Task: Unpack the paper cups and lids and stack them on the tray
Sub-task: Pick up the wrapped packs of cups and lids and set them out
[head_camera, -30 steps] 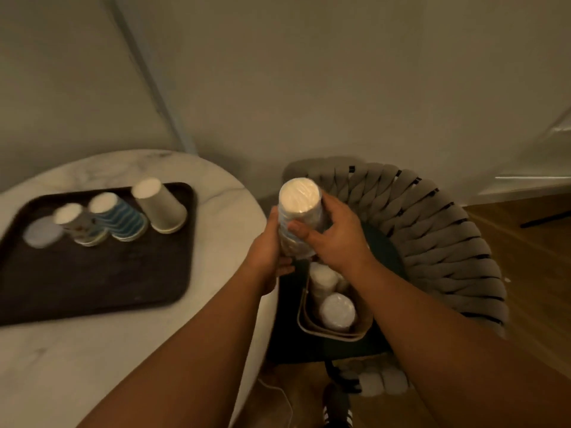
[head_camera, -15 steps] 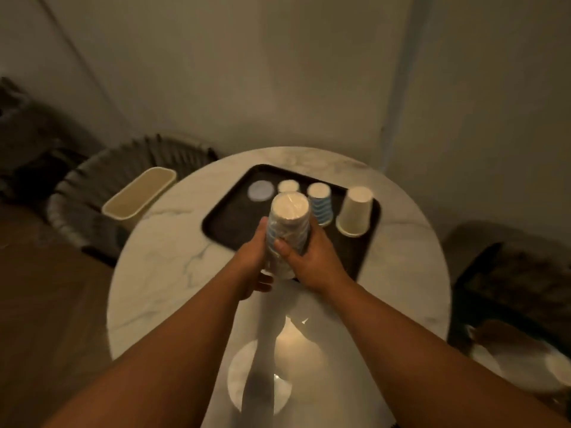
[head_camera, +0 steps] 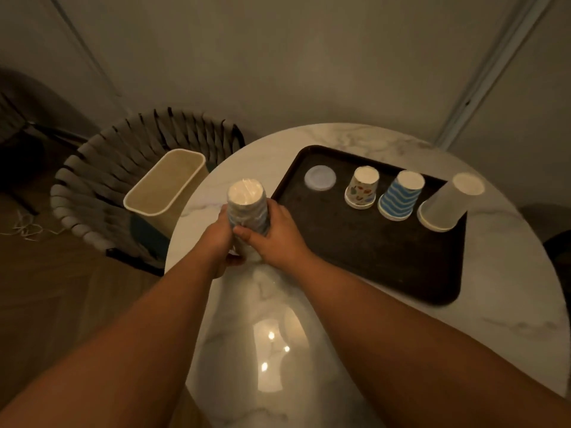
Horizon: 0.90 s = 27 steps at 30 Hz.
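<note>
At the far left of the frame, the woven chair (head_camera: pixel 102 177) sits beside the table with a cream bin (head_camera: pixel 168 188) standing on its seat, open mouth up. A second ago I was turned to a different chair, lifting this wrapped pack out of a container there; now my view has swung round and I am over the marble table (head_camera: pixel 509 304).

Just left of centre, my left hand (head_camera: pixel 221 239) curls round the lower part of the wrapped sleeve of cups (head_camera: pixel 247 208), fingers closed on it from the left. My right hand (head_camera: pixel 275 234) grips the same sleeve from the right, thumb laid across its front. The sleeve stands nearly upright, glossy film over its top, blue stripes showing through the wrap. It is above the table's near-left area, just beside the tray's left edge; I cannot tell whether its base touches the table.

Right of my hands lies the dark tray (head_camera: pixel 370 257). Along its upper edge, from left to right: a flat lid (head_camera: pixel 319 178), a patterned cup stack (head_camera: pixel 361 188), a blue-striped cup stack (head_camera: pixel 401 196) and a plain cup stack (head_camera: pixel 448 203), all upside down.

So the carry looks done, I judge. What is left is stripping the film, then setting these cups with the others, likely on the striped stack.
</note>
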Tool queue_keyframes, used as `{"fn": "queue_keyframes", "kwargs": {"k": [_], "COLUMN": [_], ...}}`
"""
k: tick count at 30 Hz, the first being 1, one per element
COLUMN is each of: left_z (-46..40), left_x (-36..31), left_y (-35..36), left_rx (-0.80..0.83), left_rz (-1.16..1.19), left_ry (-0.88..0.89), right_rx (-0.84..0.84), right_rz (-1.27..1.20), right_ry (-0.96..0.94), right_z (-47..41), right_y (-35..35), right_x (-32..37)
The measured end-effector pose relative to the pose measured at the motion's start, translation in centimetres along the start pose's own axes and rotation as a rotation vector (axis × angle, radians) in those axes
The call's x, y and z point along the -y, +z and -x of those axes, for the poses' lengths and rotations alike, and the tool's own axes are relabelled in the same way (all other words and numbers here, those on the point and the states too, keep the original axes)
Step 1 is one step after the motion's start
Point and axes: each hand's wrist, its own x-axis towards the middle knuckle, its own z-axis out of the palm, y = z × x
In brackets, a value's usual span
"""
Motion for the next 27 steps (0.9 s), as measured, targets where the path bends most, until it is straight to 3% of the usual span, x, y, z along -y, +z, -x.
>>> {"fn": "queue_keyframes", "kwargs": {"k": [4, 12, 15, 17, 19, 23, 27], "left_z": [-2.3, -3.3, -2.3, -0.9, 1.3, 6.5, 9.0], "left_x": [1.1, 2.9, 3.5, 4.7, 6.6, 8.0, 6.9], "left_y": [-1.6, -2.0, -2.2, -2.4, -1.8, 2.5, 10.0], "left_rx": [0.022, -0.018, -0.18, -0.377, -0.437, -0.099, 0.178], "left_rz": [0.006, 0.083, 0.129, -0.043, -0.299, -0.446, -0.489], "left_ry": [-0.091, -0.102, -0.165, -0.147, 0.03, 0.504, 0.696], "right_rx": [-0.012, -0.03, 0.003, 0.011, -0.014, -0.162, -0.371], "right_rz": [0.046, 0.05, 0.056, 0.086, 0.123, 0.185, 0.278], "right_ry": [0.052, 0.095, 0.094, 0.119, 0.128, 0.088, 0.087], "right_z": [-0.8, -0.6, -0.3, 0.6, 1.8, 5.3, 9.9], "right_y": [2.4, 3.6, 3.3, 2.4, 1.1, -3.2, -9.9], "right_x": [-1.0, -1.4, -1.2, -1.2, -1.6, -2.7, -4.8]}}
